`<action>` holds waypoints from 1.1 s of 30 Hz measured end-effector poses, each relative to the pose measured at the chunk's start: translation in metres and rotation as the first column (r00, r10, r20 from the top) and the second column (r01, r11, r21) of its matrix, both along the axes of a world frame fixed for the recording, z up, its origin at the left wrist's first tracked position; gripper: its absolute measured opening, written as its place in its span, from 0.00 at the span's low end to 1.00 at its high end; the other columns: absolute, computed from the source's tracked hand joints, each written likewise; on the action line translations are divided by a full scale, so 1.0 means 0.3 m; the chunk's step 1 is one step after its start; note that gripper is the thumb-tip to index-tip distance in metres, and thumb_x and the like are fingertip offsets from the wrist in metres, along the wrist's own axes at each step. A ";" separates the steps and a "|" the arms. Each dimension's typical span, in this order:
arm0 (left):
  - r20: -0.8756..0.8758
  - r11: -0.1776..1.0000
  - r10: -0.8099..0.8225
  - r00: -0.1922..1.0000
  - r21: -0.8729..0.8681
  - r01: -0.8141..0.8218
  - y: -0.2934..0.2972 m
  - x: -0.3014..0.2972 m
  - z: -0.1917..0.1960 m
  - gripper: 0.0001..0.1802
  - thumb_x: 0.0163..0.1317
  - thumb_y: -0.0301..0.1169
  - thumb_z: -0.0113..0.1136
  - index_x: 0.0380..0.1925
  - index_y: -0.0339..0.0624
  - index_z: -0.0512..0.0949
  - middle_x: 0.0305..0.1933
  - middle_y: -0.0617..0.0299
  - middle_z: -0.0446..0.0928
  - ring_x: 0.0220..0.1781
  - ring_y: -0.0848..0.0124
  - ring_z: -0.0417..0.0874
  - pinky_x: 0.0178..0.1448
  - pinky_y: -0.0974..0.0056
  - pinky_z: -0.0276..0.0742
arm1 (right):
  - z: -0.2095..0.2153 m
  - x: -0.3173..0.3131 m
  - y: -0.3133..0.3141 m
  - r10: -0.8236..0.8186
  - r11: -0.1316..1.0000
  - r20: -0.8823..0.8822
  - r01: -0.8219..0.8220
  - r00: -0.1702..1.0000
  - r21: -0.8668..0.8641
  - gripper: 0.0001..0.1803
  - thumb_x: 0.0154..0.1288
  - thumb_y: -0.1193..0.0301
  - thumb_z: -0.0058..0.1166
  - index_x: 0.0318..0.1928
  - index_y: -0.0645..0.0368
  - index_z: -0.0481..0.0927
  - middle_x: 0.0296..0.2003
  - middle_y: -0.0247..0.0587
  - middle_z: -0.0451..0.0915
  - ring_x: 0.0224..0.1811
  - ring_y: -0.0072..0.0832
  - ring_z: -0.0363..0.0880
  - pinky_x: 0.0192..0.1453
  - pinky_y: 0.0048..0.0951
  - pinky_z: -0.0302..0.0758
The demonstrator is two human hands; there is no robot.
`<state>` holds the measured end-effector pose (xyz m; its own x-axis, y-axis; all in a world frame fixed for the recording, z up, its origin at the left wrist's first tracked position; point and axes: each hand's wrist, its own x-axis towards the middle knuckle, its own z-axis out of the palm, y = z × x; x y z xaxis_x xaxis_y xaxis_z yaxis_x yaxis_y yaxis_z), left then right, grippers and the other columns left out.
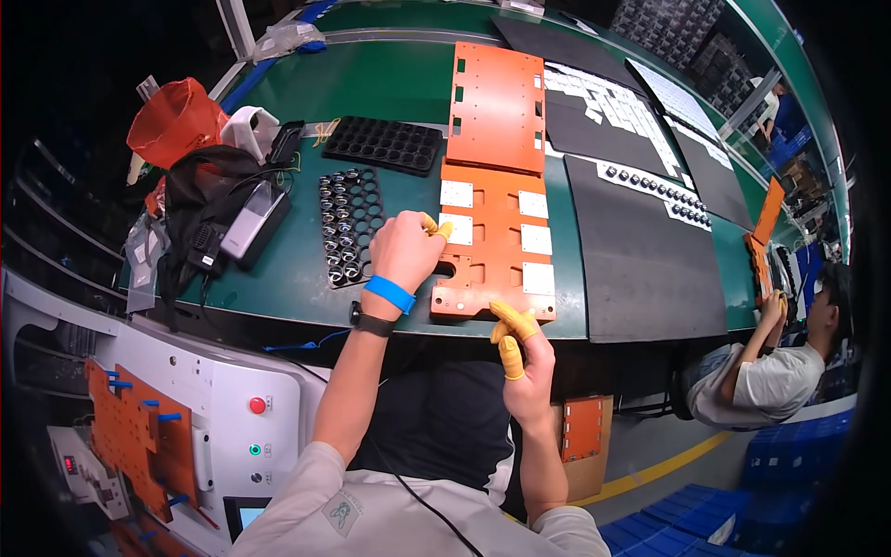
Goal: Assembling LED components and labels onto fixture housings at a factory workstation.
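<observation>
On the green bench before me lies an orange fixture base (492, 246), with its orange lid (497, 111) folded back beyond it. Several white square plates sit in it along both sides. My left hand (408, 249) reaches over its left edge, fingers curled, with yellow-capped fingertips closed at the edge of a white square plate (457, 230); the palm side is hidden. My right hand (527, 371), also in yellow finger caps, is at the fixture's front edge with thumb and fingers apart and nothing between them.
Left of the fixture stand a black tray of round lens-like parts (343, 227) and a black pocketed tray (382, 144). A black mat (645, 260) lies right, a strip of small black parts (654, 190) along its far edge. A co-worker (766, 362) sits at far right.
</observation>
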<state>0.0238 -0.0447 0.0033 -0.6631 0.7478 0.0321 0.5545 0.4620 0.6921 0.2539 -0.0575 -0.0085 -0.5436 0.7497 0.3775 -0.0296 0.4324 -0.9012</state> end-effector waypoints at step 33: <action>0.714 0.704 -0.699 -0.048 0.673 -0.227 -0.661 0.043 -0.046 0.33 0.80 0.51 0.37 0.72 0.36 0.62 0.48 0.56 0.79 0.32 0.72 0.80 0.30 0.71 0.75 | -0.007 -0.986 0.355 -0.214 0.753 0.469 -0.162 0.857 0.638 0.16 0.55 0.70 0.65 0.45 0.61 0.85 0.42 0.53 0.83 0.46 0.48 0.83 0.50 0.45 0.81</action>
<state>0.0368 -0.2430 -0.0104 -0.1690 0.9853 0.0241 -0.8047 -0.1521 0.5739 -0.0420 0.0489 -0.0105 -0.7717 0.4457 0.4536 0.3461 0.8927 -0.2885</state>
